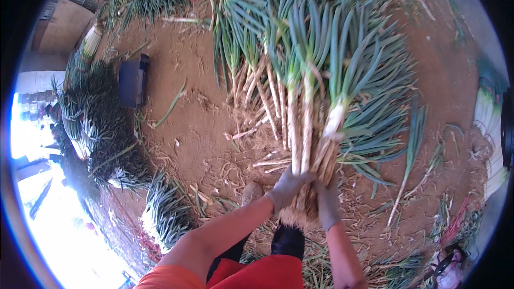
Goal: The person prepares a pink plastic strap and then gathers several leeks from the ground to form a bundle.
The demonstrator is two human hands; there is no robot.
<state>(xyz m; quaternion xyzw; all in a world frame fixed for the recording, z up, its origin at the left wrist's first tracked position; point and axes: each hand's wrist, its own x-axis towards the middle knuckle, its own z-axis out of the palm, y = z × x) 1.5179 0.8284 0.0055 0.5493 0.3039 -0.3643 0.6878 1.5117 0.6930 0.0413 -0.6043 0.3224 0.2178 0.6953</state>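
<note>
- Several long green onions (307, 123) held as one loose bundle, stalks pointing away from the body.
- Left hand (290, 184), gloved, wrapped around the lower pale stalks from the left.
- Right hand (327, 203), gloved too, clasping the bundle's right side; hands near each other.
- Roots (296, 218) between and just below the hands, body side; leaves (345, 75) fan out well beyond.
- Onion pile (386, 99) on brown floor (187, 123) past the hands.
- Dark box (131, 81) left, well apart.
</note>
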